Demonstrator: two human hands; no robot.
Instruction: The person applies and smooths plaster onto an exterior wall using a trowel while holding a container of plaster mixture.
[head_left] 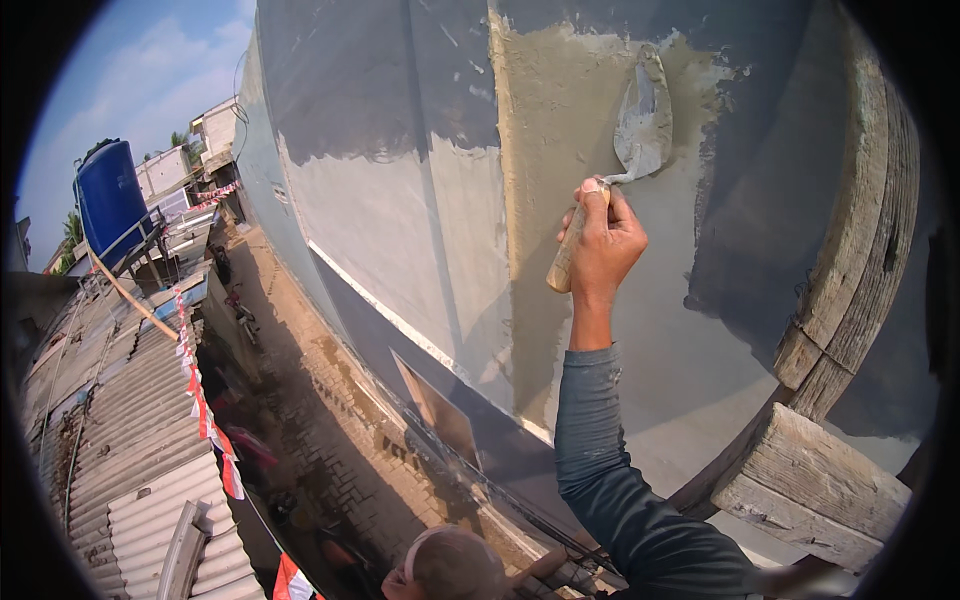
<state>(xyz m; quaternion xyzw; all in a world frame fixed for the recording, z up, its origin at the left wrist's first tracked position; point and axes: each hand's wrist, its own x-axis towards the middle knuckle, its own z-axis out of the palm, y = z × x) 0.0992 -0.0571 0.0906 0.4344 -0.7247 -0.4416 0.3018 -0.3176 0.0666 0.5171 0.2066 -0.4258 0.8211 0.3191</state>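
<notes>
My right hand [608, 240] is closed around the wooden handle [567, 258] of a pointed trowel. Smeared with grey mortar, the trowel's leaf-shaped blade [643, 125] points up and lies against or just off the wall. Around it spreads a damp, olive-grey patch of fresh plaster [570, 120], with a ragged right border and a raised yellowish strip [503, 130] along its left side. At the bottom edge is a rounded brownish shape with a pale rim [455, 565], with skin-toned parts beside it. Whether these include my left hand, I cannot make out.
Weathered timbers [850, 230] and a thick wooden block [815, 485] stand close on the right. Far below on the left runs a paved lane [330, 430]. Corrugated roofs [130, 470], red-and-white bunting [205, 410] and a blue water tank [110, 200] lie beyond it.
</notes>
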